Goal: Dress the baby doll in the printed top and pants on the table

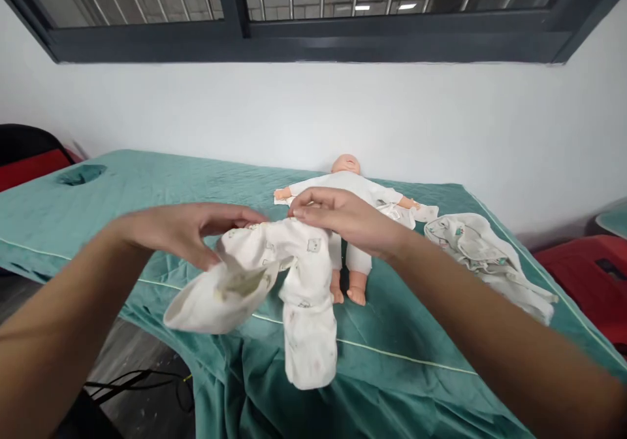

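A pair of small white baby trousers (274, 289) hangs in front of me, both legs dangling over the near edge of the table. My left hand (183, 230) pinches the waistband at its left side. My right hand (343, 217) grips the waistband at its right side, fingers curled over the cloth. Behind the trousers a baby doll (350, 187) lies on its back on the table, dressed in white, head towards the wall, bare feet towards me.
A teal sheet covers the padded table (147, 184), which has a face hole at the far left. A crumpled white patterned garment (482, 249) lies right of the doll. Red seats stand at both sides; black cables lie on the floor at lower left.
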The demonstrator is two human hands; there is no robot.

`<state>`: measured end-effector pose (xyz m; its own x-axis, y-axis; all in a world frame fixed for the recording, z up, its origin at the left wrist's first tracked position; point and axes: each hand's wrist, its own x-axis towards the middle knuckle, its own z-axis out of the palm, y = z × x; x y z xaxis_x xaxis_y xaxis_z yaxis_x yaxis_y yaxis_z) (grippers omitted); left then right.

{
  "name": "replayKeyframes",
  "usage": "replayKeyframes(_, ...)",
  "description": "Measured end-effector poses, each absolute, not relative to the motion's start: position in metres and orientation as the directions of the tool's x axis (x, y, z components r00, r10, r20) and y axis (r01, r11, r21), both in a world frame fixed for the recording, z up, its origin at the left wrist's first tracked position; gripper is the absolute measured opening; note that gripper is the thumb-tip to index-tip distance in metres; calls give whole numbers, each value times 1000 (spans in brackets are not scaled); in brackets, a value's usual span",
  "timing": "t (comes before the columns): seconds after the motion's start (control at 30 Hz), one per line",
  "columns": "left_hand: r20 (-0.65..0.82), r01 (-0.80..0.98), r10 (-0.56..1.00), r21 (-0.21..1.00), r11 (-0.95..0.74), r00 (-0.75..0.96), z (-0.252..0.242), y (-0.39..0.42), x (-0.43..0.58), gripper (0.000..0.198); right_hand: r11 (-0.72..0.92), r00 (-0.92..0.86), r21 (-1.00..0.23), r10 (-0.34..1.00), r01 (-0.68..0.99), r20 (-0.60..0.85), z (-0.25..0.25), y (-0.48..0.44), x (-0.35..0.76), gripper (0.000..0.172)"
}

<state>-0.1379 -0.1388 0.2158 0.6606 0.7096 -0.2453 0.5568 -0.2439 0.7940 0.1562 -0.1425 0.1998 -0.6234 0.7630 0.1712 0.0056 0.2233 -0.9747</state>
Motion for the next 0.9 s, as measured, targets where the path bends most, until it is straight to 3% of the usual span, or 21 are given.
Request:
replayKeyframes(0.07, -183, 573, 771, 774, -270, 610, 235, -136, -135, 77, 279, -635, -960, 743, 8, 211, 221, -130, 152, 17)
replayKeyframes(0.2, 251, 503, 901, 762, -409, 353, 257, -137, -110, 39, 384, -501, -911, 765, -151, 405, 249, -117, 150, 26)
replayKeyframes(0.3, 530, 557, 837, 659, -506, 135, 256, -144, -88, 17, 447, -437, -876, 761, -181, 479, 248, -121, 153, 37)
replayKeyframes(0.4, 661, 710, 747, 492, -504, 71, 240, -144, -75, 7, 481, -413, -866, 767, -134, 490, 229, -125, 157, 42)
replayKeyframes(0.5, 619, 813, 777, 389, -433, 117, 209, -129, -74, 5, 487, -432, -874, 786, -9, 443, 200, -123, 157, 35)
replayKeyframes(0.6, 413, 780, 898, 508, -366, 152, 163, -111, -75, 16, 496, -443, -845, 815, 199, 374, 167, -112, 160, 25)
replayKeyframes(0.67, 354, 665, 904, 619, -417, 239, 129, -108, -71, 24, 578, -411, -706, 808, 410, 422, 146, -100, 169, 25)
replayKeyframes(0.73, 318, 526, 913, 747, -406, 254, 99, -110, -60, 20, 631, -392, -482, 767, 608, 509, 127, -80, 182, 32)
replayKeyframes(0.8, 227, 348, 938, 884, -311, 262, 76, -112, -44, 18, 577, -350, -349, 770, 739, 534, 112, -53, 201, 44)
replayKeyframes(0.9, -26, 211, 964, 977, -31, 263, 62, -104, -18, 31, 323, -105, -373, 860, 870, 499, 99, -1, 233, 69)
